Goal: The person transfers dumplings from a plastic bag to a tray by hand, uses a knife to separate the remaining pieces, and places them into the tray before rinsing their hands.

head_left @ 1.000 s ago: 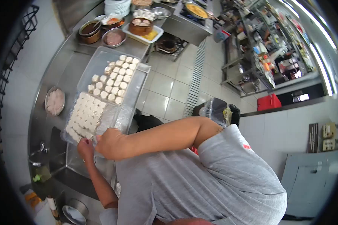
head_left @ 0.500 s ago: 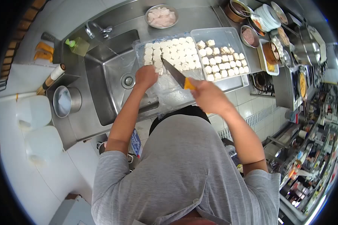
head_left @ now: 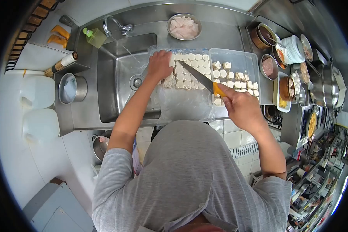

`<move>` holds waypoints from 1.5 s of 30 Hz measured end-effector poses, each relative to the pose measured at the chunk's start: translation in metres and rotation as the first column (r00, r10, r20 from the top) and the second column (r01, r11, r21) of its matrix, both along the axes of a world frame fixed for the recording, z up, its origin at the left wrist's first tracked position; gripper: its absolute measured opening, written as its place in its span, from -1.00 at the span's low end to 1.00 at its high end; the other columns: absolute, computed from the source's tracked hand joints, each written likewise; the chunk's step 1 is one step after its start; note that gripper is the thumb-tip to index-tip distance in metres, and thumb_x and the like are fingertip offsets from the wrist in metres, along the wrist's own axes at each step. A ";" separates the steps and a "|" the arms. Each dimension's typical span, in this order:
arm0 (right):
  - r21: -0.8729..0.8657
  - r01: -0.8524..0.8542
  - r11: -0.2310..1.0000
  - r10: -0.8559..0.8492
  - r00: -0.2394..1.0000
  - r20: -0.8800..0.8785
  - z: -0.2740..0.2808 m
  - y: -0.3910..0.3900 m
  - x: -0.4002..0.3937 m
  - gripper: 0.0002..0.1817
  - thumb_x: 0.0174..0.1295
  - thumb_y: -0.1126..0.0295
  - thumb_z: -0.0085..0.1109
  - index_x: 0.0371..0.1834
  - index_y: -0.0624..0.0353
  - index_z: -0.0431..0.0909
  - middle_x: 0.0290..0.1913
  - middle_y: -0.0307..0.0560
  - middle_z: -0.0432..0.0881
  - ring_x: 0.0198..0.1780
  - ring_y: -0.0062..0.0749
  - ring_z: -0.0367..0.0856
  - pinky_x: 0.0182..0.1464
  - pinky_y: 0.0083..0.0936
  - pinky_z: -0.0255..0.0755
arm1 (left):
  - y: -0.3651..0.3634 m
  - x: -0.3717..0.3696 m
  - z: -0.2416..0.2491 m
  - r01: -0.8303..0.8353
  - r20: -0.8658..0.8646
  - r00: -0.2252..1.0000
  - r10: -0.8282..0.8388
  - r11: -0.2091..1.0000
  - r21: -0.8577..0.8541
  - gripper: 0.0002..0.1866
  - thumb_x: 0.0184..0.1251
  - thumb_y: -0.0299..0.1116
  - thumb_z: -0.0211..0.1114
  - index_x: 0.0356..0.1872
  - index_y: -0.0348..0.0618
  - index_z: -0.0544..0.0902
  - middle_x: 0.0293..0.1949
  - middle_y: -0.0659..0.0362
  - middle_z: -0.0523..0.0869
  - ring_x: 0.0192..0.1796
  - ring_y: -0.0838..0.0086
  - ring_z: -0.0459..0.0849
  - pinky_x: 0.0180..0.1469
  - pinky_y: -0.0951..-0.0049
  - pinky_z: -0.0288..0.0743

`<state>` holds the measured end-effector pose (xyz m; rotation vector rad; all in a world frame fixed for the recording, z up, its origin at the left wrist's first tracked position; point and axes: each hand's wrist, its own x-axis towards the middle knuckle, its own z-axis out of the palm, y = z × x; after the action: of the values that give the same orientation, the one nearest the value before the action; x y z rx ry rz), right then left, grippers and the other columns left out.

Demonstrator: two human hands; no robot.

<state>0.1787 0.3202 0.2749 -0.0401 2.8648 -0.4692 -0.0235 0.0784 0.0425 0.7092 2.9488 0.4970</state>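
Observation:
My right hand (head_left: pixel 244 107) is closed round the orange handle of a large kitchen knife (head_left: pixel 198 77). The blade points away and to the left, its tip over rows of small white rounded pieces (head_left: pixel 190 72) that look like tofu. Those rows sit on a clear plastic sheet (head_left: pixel 185 104) beside the sink. At their far left corner lies my left hand (head_left: pixel 161 65), fingers extended over the left edge and fingertips partly hidden. To the right, under the blade's handle end, a clear plastic tray (head_left: pixel 241 58) holds more white pieces, some with a brownish topping.
A steel sink (head_left: pixel 108 91) with a running tap (head_left: pixel 121 28) is at the left. Behind the pieces stands a bowl of pale raw meat slices (head_left: pixel 184 27). Bowls, stacked white plates (head_left: pixel 292 50) and a large pot (head_left: pixel 324 87) crowd the right. A steel pot (head_left: pixel 80 89) stands far left.
My left hand has moved from the near left corner of the white pieces to their far left corner, its fingers uncurling. The knife stays over the pieces, tilted slightly differently. The camera view has shifted.

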 end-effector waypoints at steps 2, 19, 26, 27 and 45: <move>-0.006 -0.034 0.999 0.034 0.999 -0.016 0.000 0.016 -0.007 -0.57 0.45 0.35 0.17 0.38 -0.04 0.63 -0.31 0.09 0.81 -0.23 0.05 0.80 -0.08 -0.07 0.67 | 0.014 -0.012 -0.014 0.022 -0.001 1.000 -0.022 1.000 -0.003 -0.33 0.15 -0.21 0.47 0.37 0.05 0.61 0.24 0.12 0.67 0.39 0.07 0.54 0.40 -0.03 0.40; -0.143 0.188 0.972 -0.199 0.978 -0.062 -0.003 -0.009 0.007 -0.63 0.41 0.41 0.24 0.27 0.02 0.70 -0.19 0.12 0.82 -0.20 0.07 0.80 -0.08 -0.10 0.66 | 0.009 -0.058 -0.009 0.127 0.244 0.966 -0.081 0.976 -0.176 -0.56 0.11 -0.08 0.42 0.02 0.08 0.64 0.07 0.14 0.74 0.22 0.16 0.66 0.27 -0.06 0.43; -0.176 0.208 0.962 -0.218 0.975 -0.041 -0.003 -0.049 -0.001 -0.62 0.39 0.44 0.23 0.26 -0.01 0.72 -0.23 0.07 0.82 -0.27 0.03 0.80 -0.14 -0.13 0.67 | -0.028 -0.092 -0.061 0.179 0.357 0.901 -0.245 0.962 0.209 -0.55 0.07 -0.20 0.46 0.03 -0.09 0.74 -0.08 0.06 0.81 0.00 0.19 0.79 0.03 0.23 0.65; -0.160 0.190 0.969 -0.203 0.977 -0.068 -0.007 -0.053 -0.003 -0.62 0.39 0.44 0.23 0.25 -0.02 0.72 -0.25 0.07 0.82 -0.28 0.02 0.80 -0.15 -0.14 0.67 | -0.028 -0.092 -0.056 0.180 0.339 0.909 -0.242 0.962 0.205 -0.56 0.07 -0.22 0.46 0.01 -0.10 0.75 -0.09 0.06 0.82 -0.01 0.19 0.80 0.04 0.24 0.65; 0.019 0.188 0.982 -0.186 0.979 -0.084 -0.008 -0.097 -0.017 -0.61 0.36 0.43 0.22 0.25 0.03 0.72 -0.40 0.05 0.78 -0.34 -0.02 0.80 -0.22 -0.16 0.68 | -0.032 -0.083 -0.043 0.164 0.304 0.930 -0.209 0.972 0.167 -0.58 0.09 -0.24 0.51 0.02 -0.05 0.76 -0.04 0.08 0.83 0.05 0.18 0.80 0.10 0.19 0.64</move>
<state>0.1615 0.2237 0.2669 0.2221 2.9691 -0.4745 -0.1066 0.0467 -0.0007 0.8254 2.5350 0.7287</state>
